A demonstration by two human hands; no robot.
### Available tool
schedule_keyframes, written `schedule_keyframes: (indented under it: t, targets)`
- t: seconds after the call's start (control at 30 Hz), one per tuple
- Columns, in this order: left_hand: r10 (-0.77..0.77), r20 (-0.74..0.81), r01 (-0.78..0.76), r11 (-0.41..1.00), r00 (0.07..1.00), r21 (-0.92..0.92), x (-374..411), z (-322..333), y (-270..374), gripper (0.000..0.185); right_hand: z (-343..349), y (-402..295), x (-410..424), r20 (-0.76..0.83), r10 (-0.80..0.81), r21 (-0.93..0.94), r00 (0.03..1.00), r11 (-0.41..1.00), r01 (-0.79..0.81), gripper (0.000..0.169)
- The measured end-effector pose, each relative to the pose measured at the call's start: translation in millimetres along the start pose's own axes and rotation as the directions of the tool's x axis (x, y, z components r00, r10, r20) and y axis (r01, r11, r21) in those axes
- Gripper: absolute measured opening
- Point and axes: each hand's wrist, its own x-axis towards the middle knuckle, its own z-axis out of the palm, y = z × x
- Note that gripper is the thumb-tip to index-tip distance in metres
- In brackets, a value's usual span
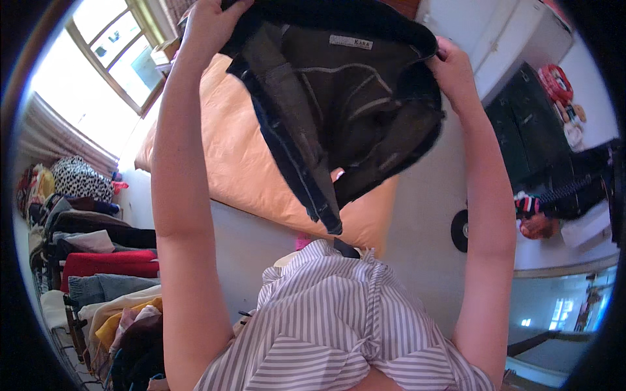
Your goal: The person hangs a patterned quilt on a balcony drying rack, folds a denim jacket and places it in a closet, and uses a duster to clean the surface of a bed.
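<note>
A dark denim jacket (342, 88) hangs spread out in front of me, its brownish inner side and pale seams facing my view. A white label (350, 42) with writing sits inside its neck. My left hand (217, 24) grips the jacket's upper left edge, partly cut off by the top of the picture. On the other side my right hand (451, 66) pinches the upper right edge near the collar. Both arms are raised and stretched forward. The jacket's lower end hangs over a bed (234, 151) with a peach-coloured cover, and its outer face is hidden.
To the left, a rack (76, 317) carries many folded or draped clothes, with a spotted black-and-white bundle (80, 178) behind it. A window (117, 54) stands beyond. At right are a dark cabinet (530, 122), a round black object (459, 230) and a mirror-like surface (557, 308).
</note>
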Motion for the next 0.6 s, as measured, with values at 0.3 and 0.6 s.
schedule_keyframes:
  t: [0.3,0.6]
  targets:
    - [-0.532,-0.061,0.530,0.816,0.845,0.229,-54.1,-58.4,-125.9,0.030,152.3,-36.1,56.3,0.414,-0.196,0.008,0.889,0.977,0.211,0.021]
    - [-0.437,-0.502,0.539,0.839,0.746,0.070,-91.5,-108.6,-142.0,0.025,230.4,-101.1,83.3,0.147,-0.215,-0.097,0.965,0.968,0.231,0.013]
